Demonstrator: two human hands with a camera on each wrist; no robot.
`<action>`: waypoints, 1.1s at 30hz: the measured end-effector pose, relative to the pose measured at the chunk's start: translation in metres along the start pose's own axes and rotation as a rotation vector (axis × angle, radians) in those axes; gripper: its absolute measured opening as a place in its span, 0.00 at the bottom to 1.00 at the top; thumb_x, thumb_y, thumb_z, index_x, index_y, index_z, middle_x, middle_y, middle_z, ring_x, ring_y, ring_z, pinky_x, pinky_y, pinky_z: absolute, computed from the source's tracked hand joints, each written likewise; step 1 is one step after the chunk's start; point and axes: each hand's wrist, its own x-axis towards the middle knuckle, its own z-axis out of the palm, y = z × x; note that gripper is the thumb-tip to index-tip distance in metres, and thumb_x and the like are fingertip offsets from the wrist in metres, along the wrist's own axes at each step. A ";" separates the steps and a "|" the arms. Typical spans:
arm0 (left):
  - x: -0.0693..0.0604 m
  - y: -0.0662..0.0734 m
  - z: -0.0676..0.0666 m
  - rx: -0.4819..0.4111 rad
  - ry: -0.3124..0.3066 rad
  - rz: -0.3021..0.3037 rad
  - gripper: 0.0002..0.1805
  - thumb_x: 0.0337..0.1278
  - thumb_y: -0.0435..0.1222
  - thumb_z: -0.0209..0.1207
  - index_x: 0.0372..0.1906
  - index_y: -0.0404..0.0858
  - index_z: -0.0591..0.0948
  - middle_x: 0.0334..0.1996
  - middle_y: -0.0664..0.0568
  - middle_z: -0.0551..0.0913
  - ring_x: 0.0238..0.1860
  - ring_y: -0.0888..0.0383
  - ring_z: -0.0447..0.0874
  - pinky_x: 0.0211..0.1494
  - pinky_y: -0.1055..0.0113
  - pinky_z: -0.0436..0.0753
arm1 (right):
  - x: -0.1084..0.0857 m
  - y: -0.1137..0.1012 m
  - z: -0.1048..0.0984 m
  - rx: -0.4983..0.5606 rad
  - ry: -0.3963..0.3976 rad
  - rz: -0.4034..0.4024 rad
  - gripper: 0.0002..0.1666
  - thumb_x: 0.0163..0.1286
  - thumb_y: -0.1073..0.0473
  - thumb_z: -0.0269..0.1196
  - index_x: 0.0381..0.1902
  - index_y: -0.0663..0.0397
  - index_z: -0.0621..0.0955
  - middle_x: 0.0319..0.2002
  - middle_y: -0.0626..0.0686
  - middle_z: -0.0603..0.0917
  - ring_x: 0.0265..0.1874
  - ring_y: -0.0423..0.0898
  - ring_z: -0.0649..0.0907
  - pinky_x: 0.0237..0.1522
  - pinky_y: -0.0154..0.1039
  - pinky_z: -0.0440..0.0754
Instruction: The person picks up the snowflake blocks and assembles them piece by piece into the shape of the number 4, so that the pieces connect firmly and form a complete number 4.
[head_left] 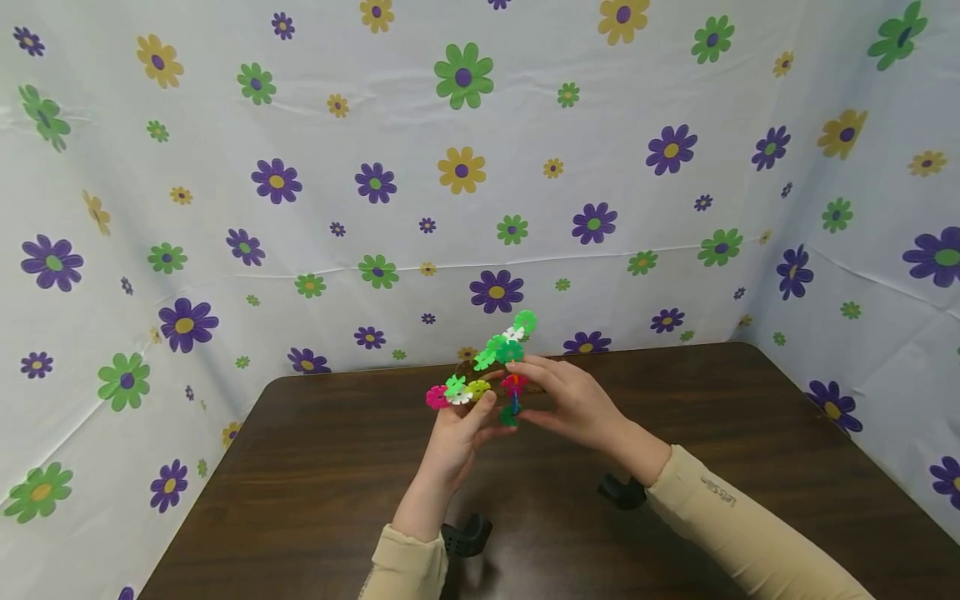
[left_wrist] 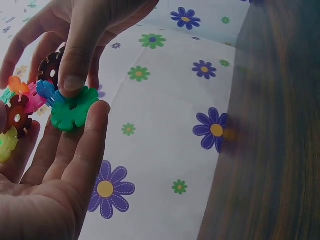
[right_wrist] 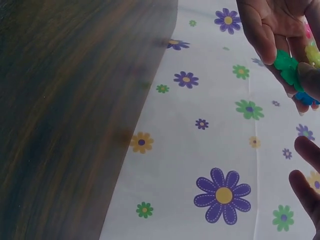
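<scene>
Both hands hold a colourful chain of interlocking plastic flower discs (head_left: 456,392) above the table. My left hand (head_left: 450,446) grips it from the left, thumb near the yellow disc (head_left: 477,388), fingers under the lower part. In the left wrist view, the right hand's thumb (left_wrist: 74,82) presses on a green disc (left_wrist: 75,110) beside a blue disc (left_wrist: 46,90), and left fingertips touch that green disc from below. My right hand (head_left: 581,404) comes in from the right. Light green and white discs (head_left: 513,333) rise above the hands. Fingers hide some of the joints.
A dark brown wooden table (head_left: 322,500) lies below the hands. Flower-printed white sheets (head_left: 405,317) stand behind it and on both sides. Black wrist mounts (head_left: 467,536) sit under each forearm.
</scene>
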 end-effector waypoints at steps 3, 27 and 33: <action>0.000 0.000 0.000 0.005 0.003 -0.001 0.23 0.72 0.37 0.52 0.66 0.33 0.68 0.54 0.45 0.79 0.51 0.46 0.81 0.52 0.46 0.79 | 0.000 -0.001 0.001 0.020 0.011 0.015 0.53 0.40 0.62 0.82 0.64 0.53 0.69 0.56 0.56 0.79 0.47 0.51 0.82 0.46 0.48 0.81; 0.002 -0.004 0.008 -0.011 0.026 -0.006 0.24 0.72 0.39 0.53 0.65 0.31 0.69 0.52 0.44 0.81 0.45 0.54 0.85 0.48 0.56 0.82 | -0.005 0.001 0.009 -0.103 0.118 0.010 0.52 0.33 0.56 0.84 0.60 0.59 0.75 0.40 0.53 0.84 0.37 0.48 0.81 0.43 0.47 0.76; 0.003 -0.007 0.008 -0.024 0.028 0.011 0.23 0.73 0.39 0.51 0.65 0.32 0.69 0.53 0.46 0.80 0.46 0.54 0.84 0.49 0.55 0.82 | -0.004 0.003 0.007 -0.107 0.108 -0.018 0.51 0.35 0.55 0.83 0.60 0.58 0.75 0.38 0.51 0.84 0.36 0.48 0.81 0.42 0.46 0.76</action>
